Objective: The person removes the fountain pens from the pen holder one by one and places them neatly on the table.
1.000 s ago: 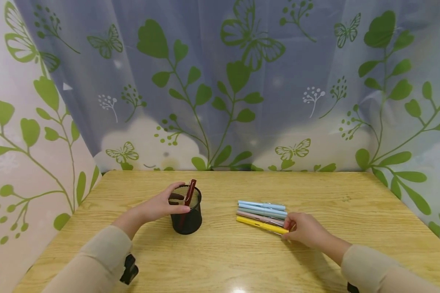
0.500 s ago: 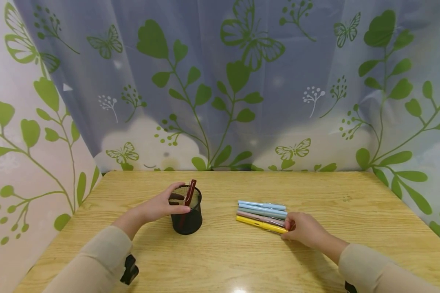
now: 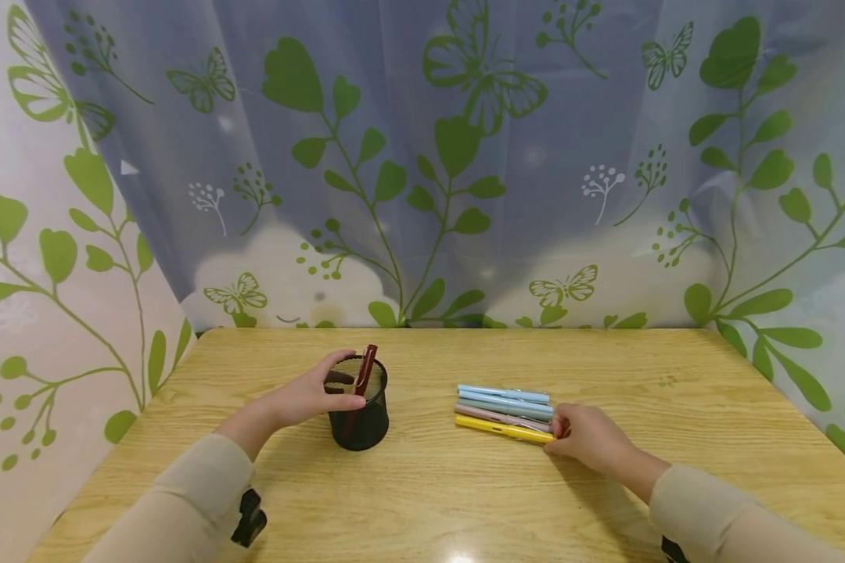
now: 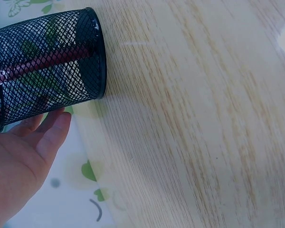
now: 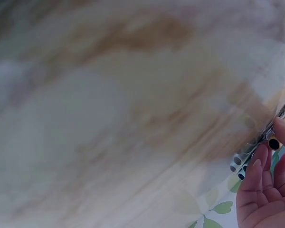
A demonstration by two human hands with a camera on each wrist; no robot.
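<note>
My left hand holds the black mesh pen holder near its rim, thumb at the near side and fingers at the far side. The holder stands upright with a dark red pen leaning in it; the pen's body shows through the mesh. My right hand is at the right ends of a row of pens, its thumb and fingertips around the end of the yellow pen. Beside that lie a pink pen and light blue pens. The fingers partly hide the pens' ends.
Everything stands on a light wooden table. A patterned curtain with leaves and butterflies hangs behind its far edge. The pen row lies to the right of the holder, with bare wood between them.
My right hand has shifted slightly right and away along the pen ends, and the yellow pen's right end has moved a little. The left hand and the pen holder stay put.
</note>
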